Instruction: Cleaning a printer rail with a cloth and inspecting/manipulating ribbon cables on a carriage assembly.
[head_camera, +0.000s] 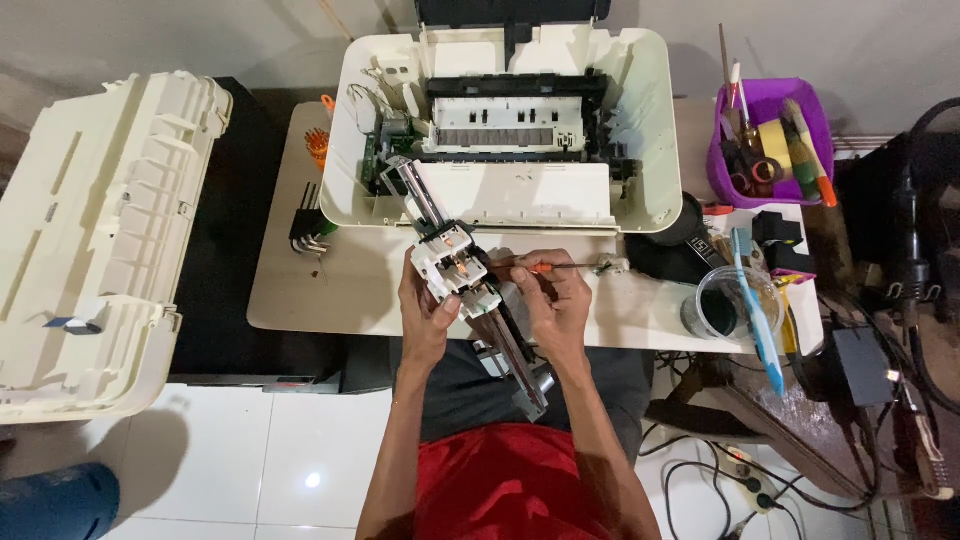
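I have the long metal rail (478, 290) with its white plastic carriage block (452, 262) in the middle of the frame, running from the open printer body (640, 130) in the upper centre down toward my lap. My left hand (425, 310) has its fingers curled tight around the white block, holding it from below. My right hand (558, 300) pinches a thin screwdriver (545, 267) with an orange grip, laid almost flat, its tip at the block's right edge. To do this well, I judge the tip should sit square in the screw before turning, with the block braced over the small table (300, 290) so nothing drops. The detached cover (95, 240) at the left and the purple tool bin (770, 140) at the upper right lie well apart.
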